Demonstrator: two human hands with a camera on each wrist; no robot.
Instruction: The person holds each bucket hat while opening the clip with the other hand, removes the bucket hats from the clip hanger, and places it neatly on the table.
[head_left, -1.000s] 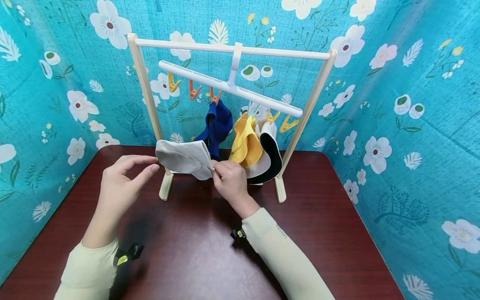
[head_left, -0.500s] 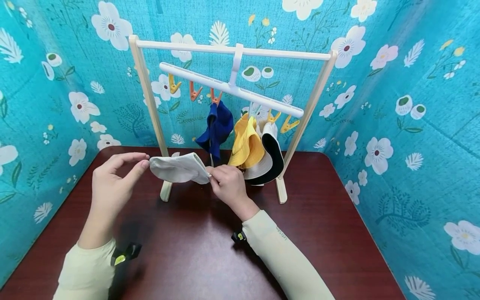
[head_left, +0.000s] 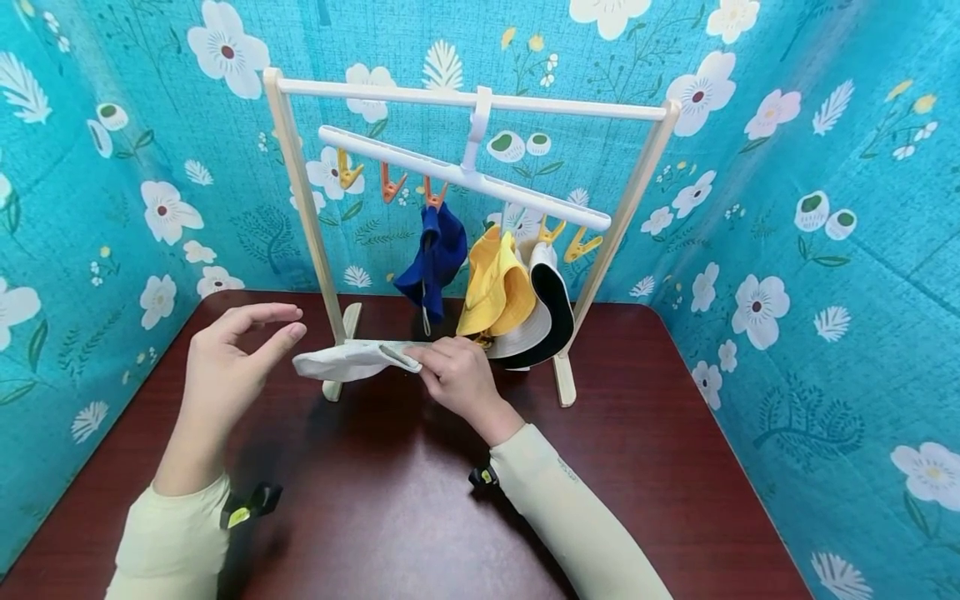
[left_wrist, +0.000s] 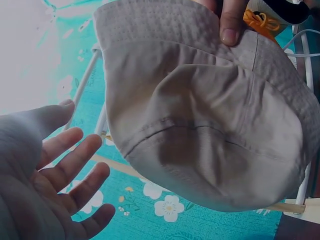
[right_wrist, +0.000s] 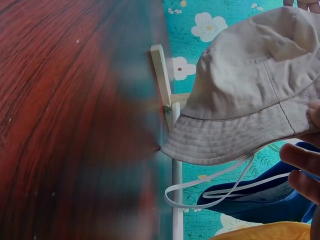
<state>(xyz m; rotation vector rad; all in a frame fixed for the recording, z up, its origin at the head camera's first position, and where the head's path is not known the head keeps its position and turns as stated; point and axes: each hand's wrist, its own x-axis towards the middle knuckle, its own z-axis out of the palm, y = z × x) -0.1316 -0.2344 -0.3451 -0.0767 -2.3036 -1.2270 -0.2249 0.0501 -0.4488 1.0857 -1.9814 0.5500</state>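
My right hand point(head_left: 465, 379) pinches a beige bucket hat point(head_left: 348, 365) by its brim, in front of the rack's lower left part. In the left wrist view the crown of the hat point(left_wrist: 200, 115) faces the camera, its brim at the top under my right thumb. A white cord point(right_wrist: 172, 200) loops from the brim in the right wrist view. My left hand point(head_left: 228, 362) is just left of the hat, thumb and fingers apart with nothing between them; its spread fingers point(left_wrist: 82, 155) show a gap to the crown.
A wooden rack point(head_left: 570, 104) carries a tilted white hanger point(head_left: 397, 160) with coloured clips. From it hang a blue hat point(head_left: 444, 250), a yellow hat point(head_left: 487, 287) and a black-and-white hat point(head_left: 561, 296). A yellow clip point(head_left: 347, 173) and an orange clip point(head_left: 391, 185) at left hold nothing.
The beige hat has come down and tipped flatter in my right hand. My left hand has drifted left, and its fingertips, earlier right at the crown, now stand apart from it.
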